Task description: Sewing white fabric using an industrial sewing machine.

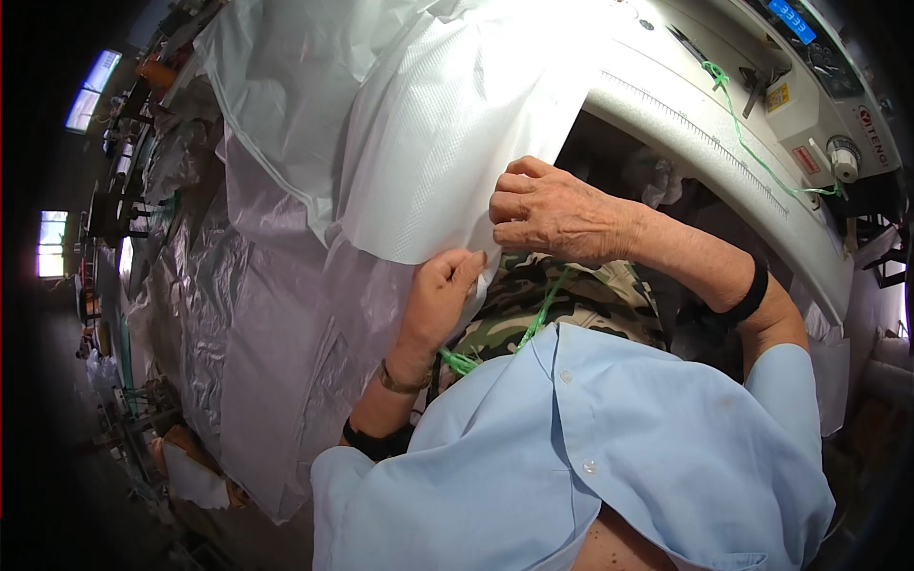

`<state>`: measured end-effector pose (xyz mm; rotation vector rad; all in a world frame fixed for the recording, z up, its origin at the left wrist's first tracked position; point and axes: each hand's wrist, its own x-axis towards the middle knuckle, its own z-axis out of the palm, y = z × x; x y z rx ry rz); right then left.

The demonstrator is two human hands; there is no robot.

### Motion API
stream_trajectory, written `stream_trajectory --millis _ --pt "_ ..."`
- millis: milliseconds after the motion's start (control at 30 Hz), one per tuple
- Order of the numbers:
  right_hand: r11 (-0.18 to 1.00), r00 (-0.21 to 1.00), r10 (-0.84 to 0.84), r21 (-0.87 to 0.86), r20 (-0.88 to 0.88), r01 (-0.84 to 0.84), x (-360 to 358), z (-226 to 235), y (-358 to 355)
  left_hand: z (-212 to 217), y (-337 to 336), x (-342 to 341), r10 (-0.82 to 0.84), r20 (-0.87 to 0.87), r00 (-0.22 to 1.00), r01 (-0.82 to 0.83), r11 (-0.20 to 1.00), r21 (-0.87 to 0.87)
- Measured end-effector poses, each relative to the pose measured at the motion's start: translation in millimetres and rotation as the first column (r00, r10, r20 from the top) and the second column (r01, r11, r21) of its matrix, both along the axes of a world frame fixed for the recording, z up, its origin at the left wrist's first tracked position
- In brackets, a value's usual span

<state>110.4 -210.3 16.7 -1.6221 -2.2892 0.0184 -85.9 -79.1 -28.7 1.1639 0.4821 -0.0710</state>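
A white textured sheet (428,162) lies over the left part of the white worktop (685,133) and hangs down past its front edge. In front of the worktop, the left hand (440,290) pinches the sheet's near edge between thumb and fingers; the right hand (557,211), closer to the worktop, grasps the sheet's right edge with curled fingers, its thumb hidden. Camouflage cloth (595,295) covers the lap, in front of the worktop. Crumpled translucent film (276,352) hangs to the left of the worktop. A dark slender tool (685,41) lies on the worktop beside a green cord (738,119), and a white machine housing (819,124) with a blue-lit display (792,21) stands on the worktop's right part.
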Motion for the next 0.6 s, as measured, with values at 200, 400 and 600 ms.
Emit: stream_trajectory --millis 200,400,600 --pt "0.999 0.998 -0.047 0.007 0.045 0.047 -5 1 -3 39 -31 -12 -0.156 0.200 0.967 -0.203 -0.005 0.979" --pt "0.998 0.997 -0.065 -0.007 0.034 0.066 -8 -2 -1 33 -34 1 -0.133 0.319 0.938 -0.317 0.038 0.948" --pt "0.995 0.995 -0.096 0.027 -0.031 0.097 -9 5 0 36 -28 7 -0.035 0.298 0.954 -0.273 0.309 0.911"
